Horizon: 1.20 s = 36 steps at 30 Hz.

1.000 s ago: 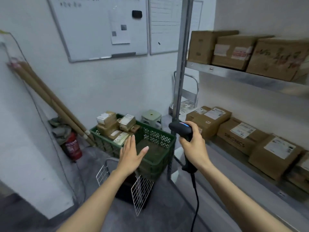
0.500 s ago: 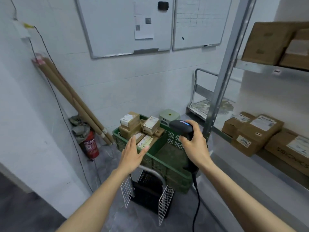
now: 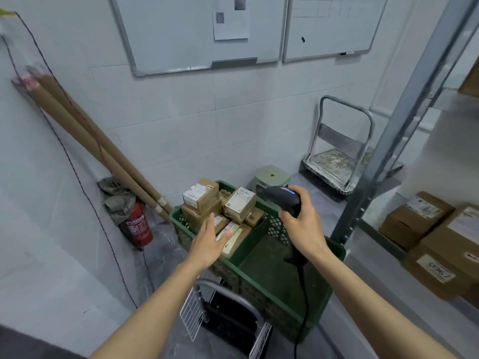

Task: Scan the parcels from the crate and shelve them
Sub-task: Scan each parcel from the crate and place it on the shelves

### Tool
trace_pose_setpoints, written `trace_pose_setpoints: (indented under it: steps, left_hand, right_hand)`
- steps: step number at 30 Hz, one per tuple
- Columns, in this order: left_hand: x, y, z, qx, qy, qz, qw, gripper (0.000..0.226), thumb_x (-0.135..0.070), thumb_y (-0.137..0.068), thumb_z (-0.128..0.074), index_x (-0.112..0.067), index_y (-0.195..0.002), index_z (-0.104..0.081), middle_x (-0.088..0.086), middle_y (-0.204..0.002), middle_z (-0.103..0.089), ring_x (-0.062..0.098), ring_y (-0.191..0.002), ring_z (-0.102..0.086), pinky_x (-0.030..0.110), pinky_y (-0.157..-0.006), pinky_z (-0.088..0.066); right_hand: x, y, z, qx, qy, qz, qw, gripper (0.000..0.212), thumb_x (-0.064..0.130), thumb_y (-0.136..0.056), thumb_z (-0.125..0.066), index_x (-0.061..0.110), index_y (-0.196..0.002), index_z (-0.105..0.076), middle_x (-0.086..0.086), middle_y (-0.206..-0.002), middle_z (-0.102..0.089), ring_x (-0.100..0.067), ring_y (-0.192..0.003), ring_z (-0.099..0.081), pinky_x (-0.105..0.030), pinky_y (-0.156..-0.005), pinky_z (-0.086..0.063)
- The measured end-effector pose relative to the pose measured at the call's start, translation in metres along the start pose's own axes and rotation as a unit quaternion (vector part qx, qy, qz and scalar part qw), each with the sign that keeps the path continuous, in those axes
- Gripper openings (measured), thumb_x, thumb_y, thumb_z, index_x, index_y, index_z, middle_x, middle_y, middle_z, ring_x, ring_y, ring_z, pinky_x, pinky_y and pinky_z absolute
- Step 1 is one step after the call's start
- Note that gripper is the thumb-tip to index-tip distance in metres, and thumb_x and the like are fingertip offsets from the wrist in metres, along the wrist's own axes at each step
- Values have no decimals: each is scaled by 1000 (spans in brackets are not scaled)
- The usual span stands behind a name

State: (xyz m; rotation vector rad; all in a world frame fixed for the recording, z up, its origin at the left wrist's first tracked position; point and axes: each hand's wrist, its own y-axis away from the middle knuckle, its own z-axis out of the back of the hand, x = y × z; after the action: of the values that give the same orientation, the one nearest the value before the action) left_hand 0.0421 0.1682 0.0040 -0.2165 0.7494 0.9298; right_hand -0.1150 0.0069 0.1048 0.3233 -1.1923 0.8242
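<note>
Hovering left grip (image 3: 208,242) over crate (image 3: 272,299) rim; right grip (image 3: 303,229) holds scanner (image 3: 282,196).

We face a white tiled wall (image 3: 181,130). On it hang two whiteboards (image 3: 176,35); against it lean cardboard tubes (image 3: 98,143), and at its foot stand a fire extinguisher (image 3: 138,226), a pale stool (image 3: 272,176) and a hand trolley (image 3: 337,161).
</note>
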Motion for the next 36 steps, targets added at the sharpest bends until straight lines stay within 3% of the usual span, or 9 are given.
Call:
trace_pose_setpoints:
  steps: [4,8,10,13,16,20,25,30,36]
  left_hand:
    - [3,-37,-3,14,-2,8,1000,96,-72,-83,-36,-21,-153,5,0,-161,-2,22,-147,-10,46,-116,-18]
    - [12,-70,-5,33,8,19,999,102,-79,-77,-33,-22,-153,3,0,-161,-4,23,-147,-12,47,-117,-20]
    - [18,-89,-7,36,9,19,999,100,-78,-79,-35,-22,-154,2,0,-161,-6,23,-146,-14,48,-116,-21]
    - [28,-119,-8,50,12,15,999,96,-75,-82,-39,-23,-154,0,0,-161,-8,22,-146,-15,50,-115,-22]
    - [39,-152,-7,71,12,1,997,94,-73,-83,-41,-25,-154,-1,-1,-161,-7,20,-146,-14,48,-114,-22]
    - [53,-191,-7,110,21,-42,993,86,-68,-86,-42,-28,-153,-6,-3,-160,-13,19,-146,-17,51,-115,-24]
    - [72,-239,-11,163,22,-70,984,82,-64,-88,-44,-27,-153,-9,-3,-159,-18,18,-144,-21,50,-115,-27]
    - [80,-270,-27,205,60,-109,971,68,-57,-91,-47,-35,-149,-21,-6,-152,-34,16,-137,-36,51,-109,-36]
    - [86,-296,-52,225,85,-125,963,66,-61,-91,-45,-42,-148,-19,-8,-153,-32,16,-140,-32,49,-110,-33]
  right_hand:
    - [-13,-36,-10,4,-5,-10,1000,53,0,-87,-57,31,-128,-43,1,-111,-58,-3,-77,-57,-6,-55,-41]
    - [-26,-62,-23,12,-8,-29,999,53,-1,-87,-56,32,-127,-42,5,-103,-58,0,-64,-55,-8,-51,-39]
    - [-32,-73,-31,9,-6,-40,999,53,0,-87,-57,31,-127,-42,7,-103,-57,2,-67,-55,-8,-52,-41]
    - [-43,-89,-44,-1,-4,-62,998,53,1,-88,-57,33,-128,-41,6,-109,-56,-4,-76,-56,-9,-55,-41]
    - [-53,-105,-60,-15,8,-82,996,51,2,-88,-57,33,-126,-42,4,-107,-58,-8,-71,-56,-12,-53,-40]
    - [-64,-121,-83,-56,22,-115,992,52,2,-88,-59,34,-125,-43,13,-101,-57,0,-72,-59,-8,-52,-41]
    - [-77,-142,-118,-103,23,-148,983,53,0,-87,-60,38,-120,-42,27,-98,-51,22,-80,-52,-1,-56,-41]
    - [-94,-153,-140,-119,25,-176,977,52,1,-87,-60,35,-123,-44,28,-98,-52,21,-83,-52,-1,-57,-41]
    - [-117,-165,-146,-125,37,-188,973,52,1,-87,-60,31,-126,-44,29,-98,-51,21,-83,-51,0,-58,-39]
